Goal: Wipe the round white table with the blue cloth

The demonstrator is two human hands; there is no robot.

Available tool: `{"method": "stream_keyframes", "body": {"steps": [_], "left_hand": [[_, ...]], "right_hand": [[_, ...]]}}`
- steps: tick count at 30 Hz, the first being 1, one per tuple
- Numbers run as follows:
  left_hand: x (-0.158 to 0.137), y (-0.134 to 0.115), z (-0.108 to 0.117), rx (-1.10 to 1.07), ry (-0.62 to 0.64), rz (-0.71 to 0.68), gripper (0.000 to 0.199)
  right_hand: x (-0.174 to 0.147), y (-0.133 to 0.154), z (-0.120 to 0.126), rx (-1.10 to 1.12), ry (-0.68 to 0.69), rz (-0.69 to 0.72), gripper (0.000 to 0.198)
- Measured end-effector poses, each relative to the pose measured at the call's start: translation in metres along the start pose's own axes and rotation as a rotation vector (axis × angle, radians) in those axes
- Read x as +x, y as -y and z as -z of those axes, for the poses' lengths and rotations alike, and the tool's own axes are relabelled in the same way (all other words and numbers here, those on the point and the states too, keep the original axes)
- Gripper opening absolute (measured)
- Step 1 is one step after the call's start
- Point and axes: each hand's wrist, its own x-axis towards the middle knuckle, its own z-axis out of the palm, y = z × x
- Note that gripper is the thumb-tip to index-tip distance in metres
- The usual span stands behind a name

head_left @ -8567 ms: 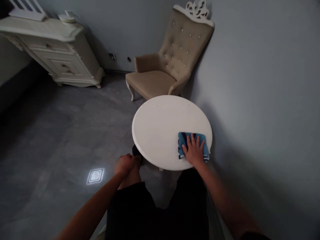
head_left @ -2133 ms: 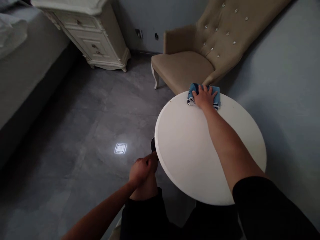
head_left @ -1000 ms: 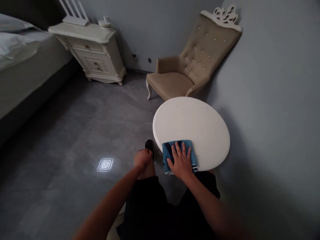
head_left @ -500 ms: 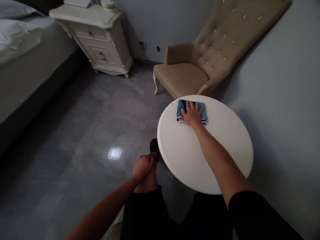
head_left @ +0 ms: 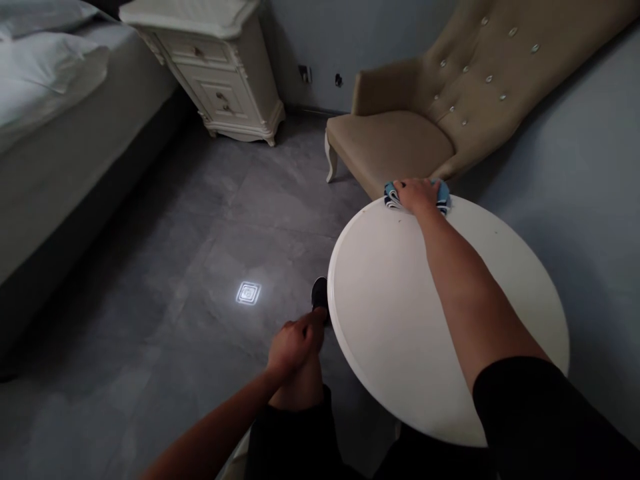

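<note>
My right hand [head_left: 419, 193] is at the far rim of a round white table [head_left: 395, 313], with its fingers bent over a folded blue, navy and white cloth [head_left: 443, 197]. The cloth bunches up under the palm and reaches the table's edge; part of it is hidden by the hand. My left hand [head_left: 291, 345] rests on my left knee, to the left of the table. Its fingers are curled into a loose fist, and I see nothing in it.
A tan tufted armchair [head_left: 395, 140] stands just behind the table. The grey wall [head_left: 595, 193] is to the right. At the back left are a white nightstand [head_left: 220, 87] and a bed [head_left: 90, 127]. A bright square pattern [head_left: 249, 293] shows on the grey floor [head_left: 165, 280].
My right hand has pushed the cloth away from me to the table's far edge, and its spread fingers now bend over it. My left hand stays on the knee. The view has shifted slightly.
</note>
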Motion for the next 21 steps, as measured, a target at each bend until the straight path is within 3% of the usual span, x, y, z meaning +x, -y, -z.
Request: {"method": "stream_keyframes", "body": {"steps": [3, 7, 18, 21], "left_hand": [[-0.003, -0.005, -0.001, 0.011, -0.005, -0.002, 0.045], [-0.012, -0.013, 0.0, 0.02, -0.023, 0.013, 0.053], [-0.043, -0.023, -0.008, 0.039, -0.097, -0.012, 0.053], [-0.047, -0.025, -0.01, 0.026, -0.1, -0.023, 0.052]], "right_hand": [[-0.037, 0.004, 0.001, 0.019, -0.027, 0.04, 0.067], [-0.114, 0.016, 0.001, 0.003, -0.003, 0.079, 0.076], [-0.41, 0.046, -0.013, 0.004, -0.027, 0.227, 0.073], [-0.473, 0.052, -0.021, 0.029, -0.025, 0.258, 0.074]]}}
